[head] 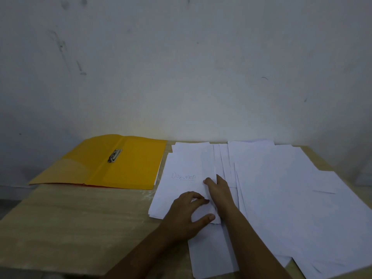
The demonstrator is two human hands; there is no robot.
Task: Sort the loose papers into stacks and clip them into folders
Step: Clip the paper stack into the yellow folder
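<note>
Several loose white papers (281, 194) lie spread over the right half of the table. The leftmost sheet (181, 164) carries the handwritten word "Dokumen". My left hand (187, 214) rests on that sheet's lower part, fingers bent and fingertips pressing the paper, thumb stretched to the right. My right hand (219, 192) lies flat beside it, straight fingers pointing away from me along the sheet's right edge. An open yellow folder (132, 168) with a metal clip (114, 156) at its spine lies to the left of the papers.
The light wooden table (70, 218) ends on the left and at the near edge. A grey-white wall (181, 67) rises directly behind the folder and papers. A red edge (80, 185) shows under the folder's front.
</note>
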